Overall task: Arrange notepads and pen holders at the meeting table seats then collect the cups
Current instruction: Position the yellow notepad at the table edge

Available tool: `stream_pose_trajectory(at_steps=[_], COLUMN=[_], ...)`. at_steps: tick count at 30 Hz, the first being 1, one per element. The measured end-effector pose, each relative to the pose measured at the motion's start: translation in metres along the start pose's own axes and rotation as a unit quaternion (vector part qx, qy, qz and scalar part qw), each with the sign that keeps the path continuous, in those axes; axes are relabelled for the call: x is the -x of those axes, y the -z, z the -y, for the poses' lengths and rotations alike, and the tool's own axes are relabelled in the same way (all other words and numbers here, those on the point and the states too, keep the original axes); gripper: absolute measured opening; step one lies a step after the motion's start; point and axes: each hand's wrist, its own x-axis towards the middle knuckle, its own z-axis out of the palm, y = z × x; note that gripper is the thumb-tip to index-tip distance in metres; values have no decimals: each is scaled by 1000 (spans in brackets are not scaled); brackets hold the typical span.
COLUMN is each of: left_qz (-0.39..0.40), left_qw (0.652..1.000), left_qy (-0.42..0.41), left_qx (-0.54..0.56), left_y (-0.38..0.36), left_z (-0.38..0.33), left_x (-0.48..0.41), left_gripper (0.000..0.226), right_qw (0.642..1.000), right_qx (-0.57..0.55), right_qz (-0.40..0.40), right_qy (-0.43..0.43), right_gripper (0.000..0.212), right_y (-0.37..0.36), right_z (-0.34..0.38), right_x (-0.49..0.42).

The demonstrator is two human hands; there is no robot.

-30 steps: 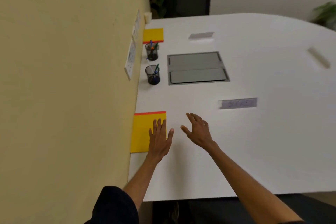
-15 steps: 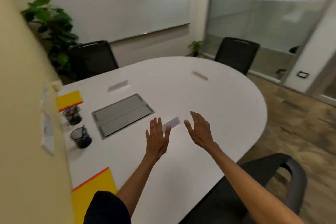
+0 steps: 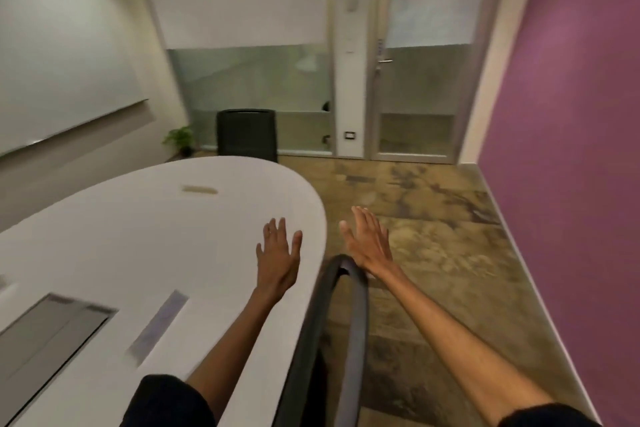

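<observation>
My left hand (image 3: 278, 255) hovers open over the right edge of the white oval table (image 3: 145, 239), fingers spread, holding nothing. Beyond the table's edge my right hand (image 3: 369, 241) is open too, above the floor and just past the top of a black chair back (image 3: 341, 322). No notepad, pen holder or cup is in view. A grey label strip (image 3: 159, 324) lies on the table near my left forearm, and a tan strip (image 3: 200, 189) lies at the far end.
A grey cable hatch (image 3: 45, 333) is set into the table at lower left. A second black chair (image 3: 246, 135) stands at the table's far end, by a small plant (image 3: 180, 139). A glass door (image 3: 415, 80), purple wall (image 3: 571, 149) and open stone floor (image 3: 433, 236) lie to the right.
The view has swung right, away from the yellow wall; the notepads and pen holders have left the frame. Both hands stay open and have moved to the table's right edge.
</observation>
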Motion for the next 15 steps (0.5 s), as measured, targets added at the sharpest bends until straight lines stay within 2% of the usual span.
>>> stream_pose_trajectory(at_steps=[5,15], left_qz=[34,70], left_qw=[997,986], left_qy=[-62,-149], left_qx=[13,1], left_y=[-47,-142], left_z=[-73,-203], left_x=[-16,-63], left_gripper=[67,66], right_qw=[997,993], right_qx=[31,63], right_qz=[-40,-62], right_qy=[-58,-83], right_gripper=[61,61], right_y=[43,112], right_z=[-70,-187], right_x=[-3,-45])
